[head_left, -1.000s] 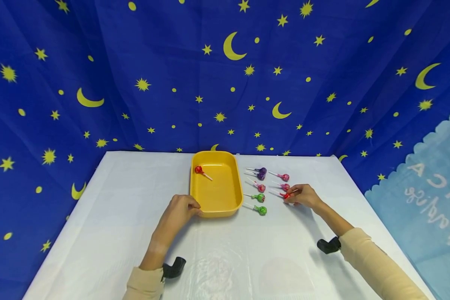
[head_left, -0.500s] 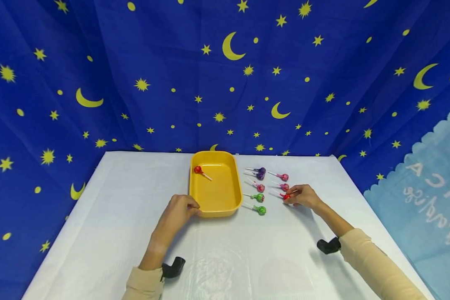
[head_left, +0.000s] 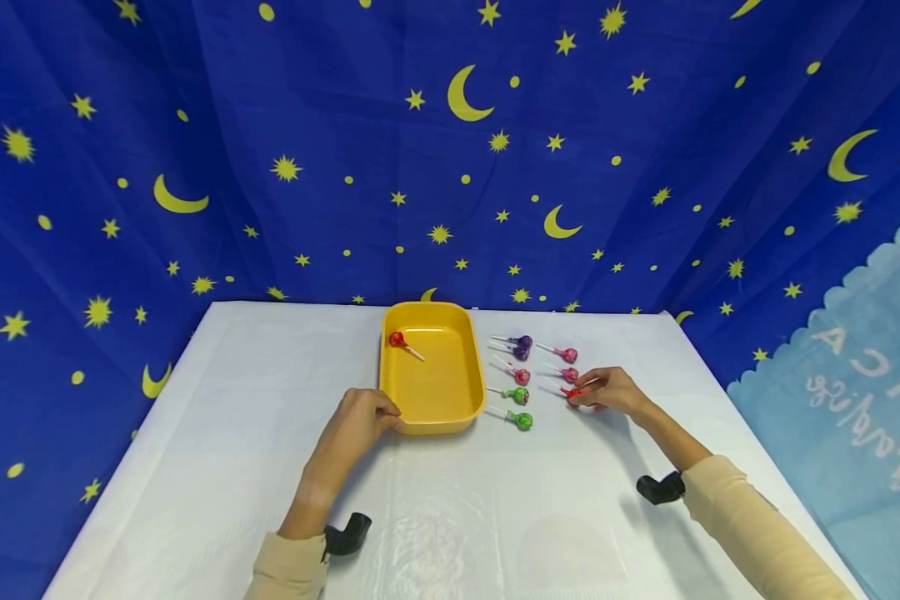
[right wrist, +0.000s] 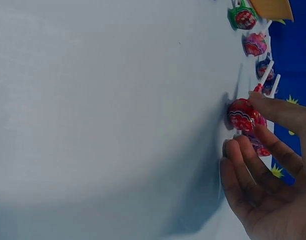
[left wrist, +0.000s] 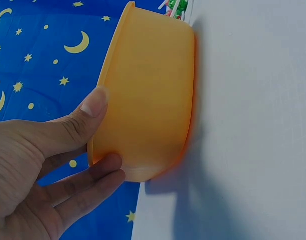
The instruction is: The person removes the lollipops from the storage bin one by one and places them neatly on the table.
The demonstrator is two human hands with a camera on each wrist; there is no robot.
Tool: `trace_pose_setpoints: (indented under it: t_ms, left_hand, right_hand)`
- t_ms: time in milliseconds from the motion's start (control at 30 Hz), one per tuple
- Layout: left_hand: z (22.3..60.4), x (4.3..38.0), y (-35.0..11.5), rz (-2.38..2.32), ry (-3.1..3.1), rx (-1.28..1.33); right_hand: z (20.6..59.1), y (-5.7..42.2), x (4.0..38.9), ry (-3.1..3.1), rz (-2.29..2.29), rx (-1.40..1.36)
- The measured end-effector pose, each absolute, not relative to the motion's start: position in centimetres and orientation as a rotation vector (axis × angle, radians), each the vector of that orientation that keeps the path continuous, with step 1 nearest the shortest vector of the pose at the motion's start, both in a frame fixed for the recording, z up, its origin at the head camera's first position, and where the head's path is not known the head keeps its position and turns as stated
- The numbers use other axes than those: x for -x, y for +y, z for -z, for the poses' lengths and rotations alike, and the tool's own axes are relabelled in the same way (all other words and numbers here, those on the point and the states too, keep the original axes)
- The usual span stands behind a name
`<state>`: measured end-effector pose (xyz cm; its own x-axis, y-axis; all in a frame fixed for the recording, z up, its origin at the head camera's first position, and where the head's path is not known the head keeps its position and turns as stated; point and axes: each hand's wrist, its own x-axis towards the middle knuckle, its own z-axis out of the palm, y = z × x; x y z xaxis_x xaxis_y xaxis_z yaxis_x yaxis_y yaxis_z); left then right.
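My left hand (head_left: 354,423) grips the near-left corner of a yellow plastic tray (head_left: 442,379), thumb on the rim and fingers against the wall, as the left wrist view shows. Inside the tray, toward its far left, lies a red lollipop (head_left: 397,339). To the right on the table, my right hand (head_left: 609,390) pinches another red lollipop (right wrist: 241,115) by its wrapped head between thumb and index finger; its white stick points away from the hand. Beyond it, two pink lollipops (head_left: 568,374) complete that column.
Between tray and right hand lies a column of lollipops: two purple (head_left: 522,342), one pink (head_left: 522,377) and two green (head_left: 523,421). A white cloth (head_left: 217,450) covers the table. Behind hangs a blue curtain (head_left: 330,125) with yellow moons and stars.
The right hand's fingers have shifted very slightly around the red lollipop. The left hand, tray and other lollipops stay where they were.
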<state>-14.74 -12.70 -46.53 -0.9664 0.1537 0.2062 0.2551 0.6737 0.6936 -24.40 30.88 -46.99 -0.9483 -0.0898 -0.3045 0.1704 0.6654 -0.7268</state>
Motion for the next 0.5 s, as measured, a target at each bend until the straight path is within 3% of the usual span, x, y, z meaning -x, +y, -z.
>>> trace_pose_setpoints:
  t_ms: [500]
  left_hand:
    - [46.4, 14.7, -12.7, 1.190, -2.770, 0.315]
  right_hand:
    - [45.3, 29.0, 25.5, 2.831, 0.987, -0.009]
